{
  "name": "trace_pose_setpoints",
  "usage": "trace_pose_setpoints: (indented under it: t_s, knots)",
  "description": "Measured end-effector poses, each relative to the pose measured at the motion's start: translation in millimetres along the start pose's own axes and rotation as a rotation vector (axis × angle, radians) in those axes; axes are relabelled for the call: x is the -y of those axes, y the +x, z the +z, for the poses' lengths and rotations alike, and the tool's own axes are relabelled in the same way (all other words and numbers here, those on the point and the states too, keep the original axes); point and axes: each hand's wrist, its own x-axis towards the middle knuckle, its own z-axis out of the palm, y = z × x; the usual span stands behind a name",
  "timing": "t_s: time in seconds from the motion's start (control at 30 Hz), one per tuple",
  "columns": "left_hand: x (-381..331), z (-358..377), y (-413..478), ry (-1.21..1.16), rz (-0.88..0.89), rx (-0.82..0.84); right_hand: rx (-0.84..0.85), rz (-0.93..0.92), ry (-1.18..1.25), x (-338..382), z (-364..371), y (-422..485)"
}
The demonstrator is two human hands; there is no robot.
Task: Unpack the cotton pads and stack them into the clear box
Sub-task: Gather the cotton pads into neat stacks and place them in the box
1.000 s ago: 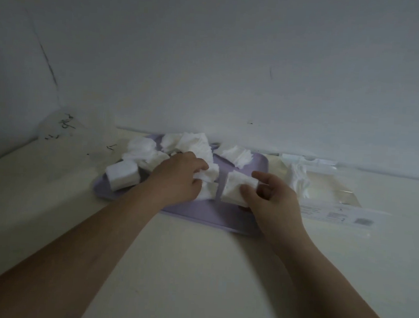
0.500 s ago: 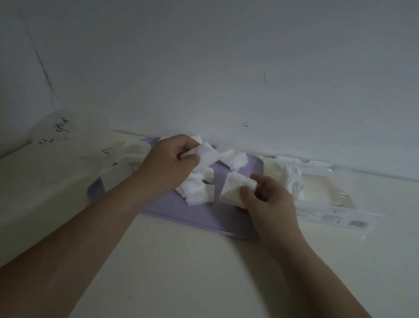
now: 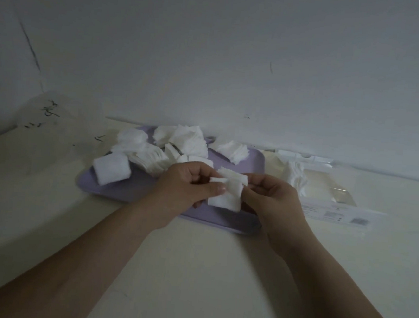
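L hand [image 3: 188,186], R hand [image 3: 272,201] close together, fingers curled, pinching.

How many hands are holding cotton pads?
2. The left hand pinches one side of the held cotton pads; the right hand pinches the other side.

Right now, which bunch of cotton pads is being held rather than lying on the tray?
The small stack pinched between the left hand and the right hand, over the near side of the purple tray. The other piles lie untouched.
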Motion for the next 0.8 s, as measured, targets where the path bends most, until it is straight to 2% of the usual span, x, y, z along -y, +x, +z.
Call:
trace_pose_setpoints:
  t_s: [0.13,0.33,0.5,0.67,0.8]
  knots:
    - [3.9,-3.1,2.9,-0.045,0.018,-0.022,0.003,-0.021,-0.061,-0.4,-0.1,0.0]
    - [3.2,1.5,1.9,-0.145,0.029,-0.055,0.065,-0.019,-0.013,1.6,2.8,-3.9]
    - [7.4,3.6,2.1,-0.091,0.081,-0.087,0.147,0.010,0.023,9.0,1.6,-4.6]
    - [7.5,-0.4,1.0,0.012,0.123,-0.107,0.120,-0.081,-0.141,-3.1,1.6,-0.7]
    - [11.7,-3.9,1.9,0.242,0.152,-0.021,0.108,-0.197,-0.424,-6.5,-3.8,1.2]
